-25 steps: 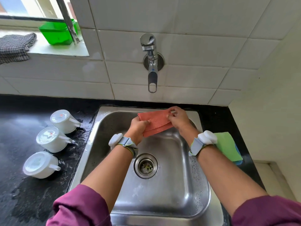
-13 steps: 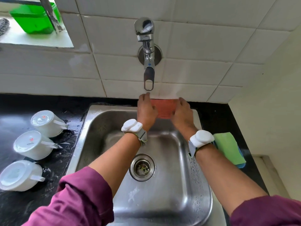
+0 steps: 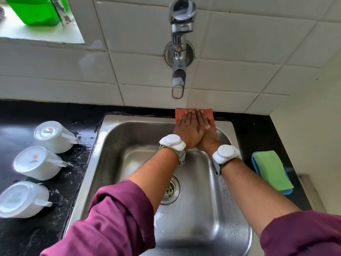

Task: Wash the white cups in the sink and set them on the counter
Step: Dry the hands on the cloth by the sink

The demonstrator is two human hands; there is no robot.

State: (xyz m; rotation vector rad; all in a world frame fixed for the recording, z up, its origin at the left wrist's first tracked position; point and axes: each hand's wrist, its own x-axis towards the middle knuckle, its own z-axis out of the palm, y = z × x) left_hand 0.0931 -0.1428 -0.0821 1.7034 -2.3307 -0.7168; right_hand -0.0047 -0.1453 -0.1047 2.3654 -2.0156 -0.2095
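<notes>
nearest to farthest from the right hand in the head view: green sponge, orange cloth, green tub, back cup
1. orange cloth: pressed under the right hand.
2. green sponge: on the counter, to its right.
3. back cup: counter, far left.
4. green tub: window sill, upper left.

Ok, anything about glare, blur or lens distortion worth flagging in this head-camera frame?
Head view: the wide-angle lens bows the seams of the wall tiles; daylight from the window leaves a soft sheen on the sink and black counter; the nearest cup looks slightly smeared at the frame edge; the left hand and right hand on the orange cloth are sharp.
</notes>
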